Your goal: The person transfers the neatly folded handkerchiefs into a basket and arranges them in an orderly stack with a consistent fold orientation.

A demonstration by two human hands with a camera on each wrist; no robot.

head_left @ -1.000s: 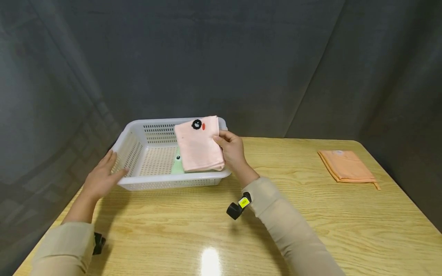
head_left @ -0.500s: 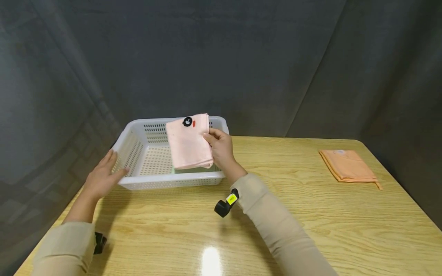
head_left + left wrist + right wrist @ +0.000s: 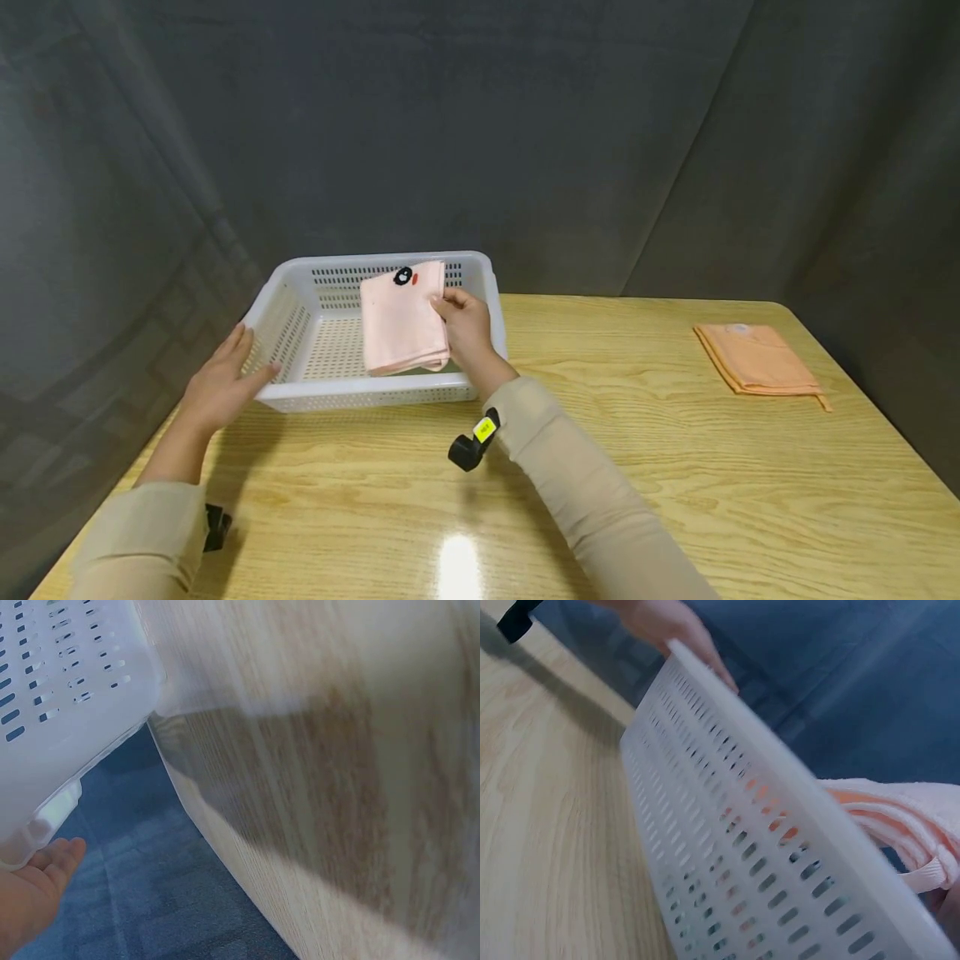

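A folded pink towel (image 3: 401, 329) with an embroidered black eye and a small red mark hangs tilted within the white plastic basket (image 3: 360, 388). My right hand (image 3: 469, 332) pinches its right edge, thumb on the near face. In the right wrist view the towel (image 3: 922, 814) shows its folded layers and a pale hanging loop beyond the basket's perforated wall. My left hand (image 3: 221, 385) rests at the basket's front left corner, fingers along the outside and thumb over the front rim. The left wrist view catches fingertips (image 3: 66, 859) beside the rim.
Toward the table's right side lies a folded orange towel (image 3: 757, 360) with a small loop at its corner. The wooden table (image 3: 360, 492) ends at a dark curtain (image 3: 480, 142) behind. A black wrist camera (image 3: 472, 442) sticks out below the right sleeve.
My right hand has carried the pink towel leftward and then lower into the basket, covering the green towel that showed beneath it. The left hand stays at the corner.
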